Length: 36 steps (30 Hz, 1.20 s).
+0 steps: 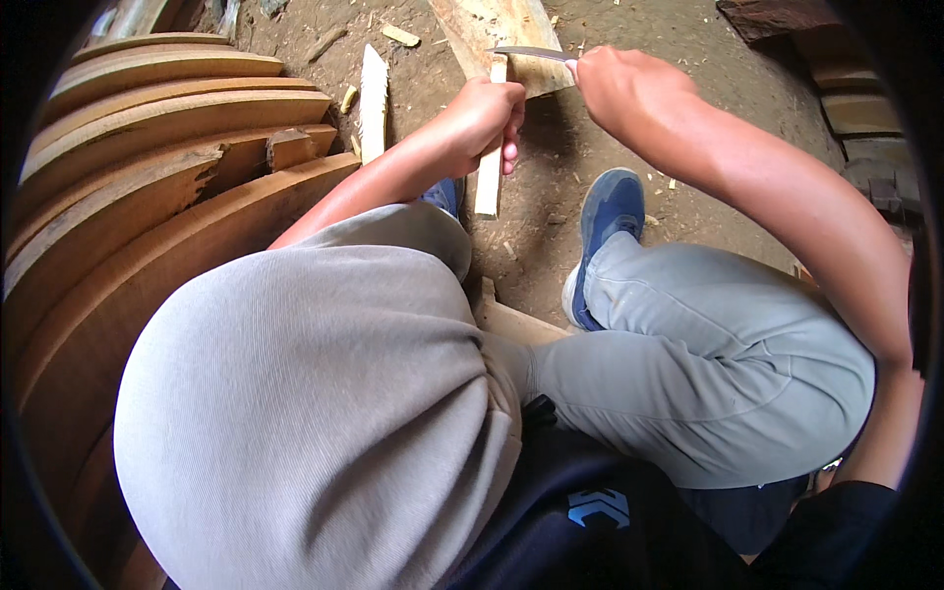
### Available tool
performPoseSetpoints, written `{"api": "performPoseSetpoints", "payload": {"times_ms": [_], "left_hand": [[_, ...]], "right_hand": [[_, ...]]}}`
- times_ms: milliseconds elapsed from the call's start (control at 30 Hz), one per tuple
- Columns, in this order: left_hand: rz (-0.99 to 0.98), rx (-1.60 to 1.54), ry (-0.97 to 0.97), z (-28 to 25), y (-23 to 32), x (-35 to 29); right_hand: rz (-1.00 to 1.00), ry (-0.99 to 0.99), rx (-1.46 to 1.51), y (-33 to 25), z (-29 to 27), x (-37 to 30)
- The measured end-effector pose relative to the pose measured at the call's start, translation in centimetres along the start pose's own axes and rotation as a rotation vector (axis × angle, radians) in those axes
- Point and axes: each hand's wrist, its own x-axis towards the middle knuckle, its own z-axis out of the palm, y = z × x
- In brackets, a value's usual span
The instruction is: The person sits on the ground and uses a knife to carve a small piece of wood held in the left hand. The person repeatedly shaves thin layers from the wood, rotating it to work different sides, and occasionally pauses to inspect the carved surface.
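Wooden stick (488,187) in left fingers (510,150)

knife blade (533,51): metal | stick (489,185): matt wood | splinter (373,108): rough wood | trousers (644,383): matt cloth

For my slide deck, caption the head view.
Left hand holds a wooden stick, right hand a knife at its far end, timber stacked at left.

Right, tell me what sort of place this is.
Probably a woodworking area: timber boards lined up at the left, wood chips on the dirt floor, and a knife in the right hand.
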Motion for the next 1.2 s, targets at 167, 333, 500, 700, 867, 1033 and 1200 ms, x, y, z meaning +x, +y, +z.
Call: {"api": "performPoseSetpoints", "payload": {"times_ms": [167, 333, 500, 700, 867, 1033, 1200], "left_hand": [[0.028, -0.034, -0.017, -0.1, -0.3, 0.2], [-0.008, -0.072, -0.054, -0.7, -0.1, 0.2], [-0.049, -0.134, -0.075, -1.1, -0.6, 0.3], [-0.040, -0.069, -0.058, -1.4, -0.1, -0.5], [-0.006, 0.121, 0.066, -0.8, 0.7, -1.5], [-0.018, 0.030, 0.046, -1.0, 0.3, -1.3], [0.035, 0.076, 0.040, -0.6, -0.2, -1.3]], "right_hand": [[0.135, 0.036, -0.055, -0.8, -0.1, -0.1], [0.018, 0.019, -0.036, 0.5, -0.5, 0.3], [-0.013, -0.111, 0.260, 2.6, -0.3, 0.9], [0.011, -0.048, 0.180, 1.5, -1.8, 0.5], [0.020, -0.067, 0.140, 1.6, -1.9, 0.7], [0.026, -0.100, 0.106, 0.9, -2.4, 0.6], [-0.032, -0.119, 0.137, 0.7, -1.7, 0.5]]}}
